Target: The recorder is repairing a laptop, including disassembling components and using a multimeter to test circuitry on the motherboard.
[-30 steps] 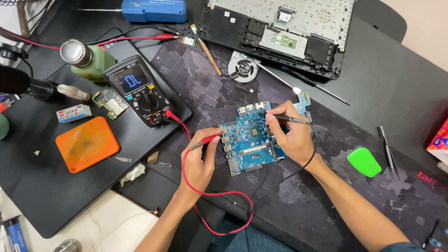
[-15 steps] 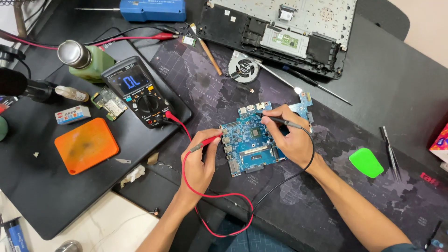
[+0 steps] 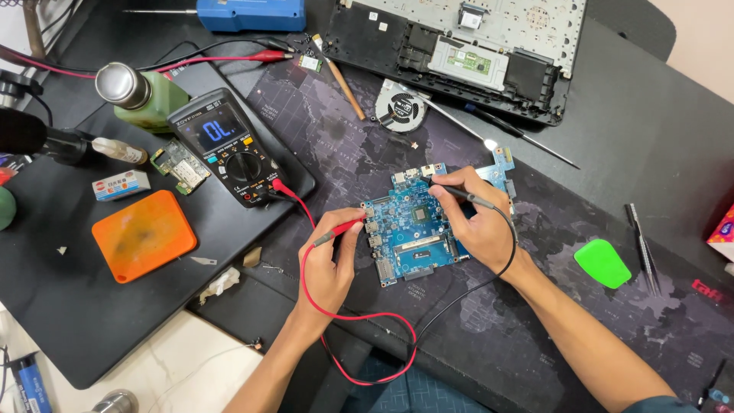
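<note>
Board: blue board lies on the desk mat, between my hands.
Left hand: clamped on the red probe.
Right hand: pinching the black probe (tip on the board's top edge).
Meter: up left.

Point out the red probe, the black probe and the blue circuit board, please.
red probe (image 3: 342,229), head view, on its shaft by the left thumb.
black probe (image 3: 466,197), head view, on its handle over the right fingers.
blue circuit board (image 3: 404,229), head view, on its bare middle.
</note>
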